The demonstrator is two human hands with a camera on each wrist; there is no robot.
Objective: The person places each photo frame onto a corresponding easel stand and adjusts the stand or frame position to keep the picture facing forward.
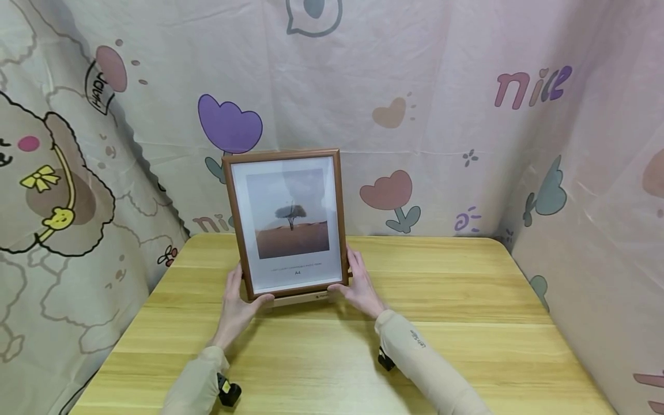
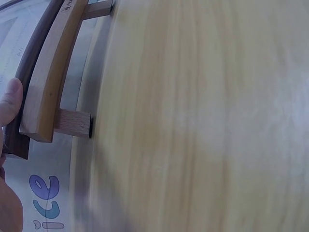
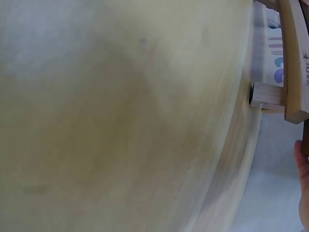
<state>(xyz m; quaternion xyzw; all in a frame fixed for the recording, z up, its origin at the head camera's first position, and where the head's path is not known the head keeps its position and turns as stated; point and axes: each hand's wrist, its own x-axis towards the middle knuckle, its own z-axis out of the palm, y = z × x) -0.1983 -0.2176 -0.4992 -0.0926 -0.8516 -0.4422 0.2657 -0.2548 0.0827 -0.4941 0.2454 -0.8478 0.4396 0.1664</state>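
A brown picture frame (image 1: 340, 219) leans back slightly near the far side of the table, its print of a lone tree (image 1: 291, 216) facing me. Beneath its lower edge shows a pale wooden stand (image 1: 301, 299), with short block feet (image 2: 73, 123) in the left wrist view. My left hand (image 1: 240, 308) holds the lower left corner, thumb across the front and fingers passing behind the side. At the lower right corner, my right hand (image 1: 359, 288) grips likewise, thumb at the bottom edge. Most of the stand is hidden behind the frame.
The light wood table (image 1: 441, 300) has rounded far corners. A printed cloth curtain (image 1: 441, 144) hangs right behind it and along both sides. Small black wrist cameras (image 1: 228, 392) sit at both sleeves.
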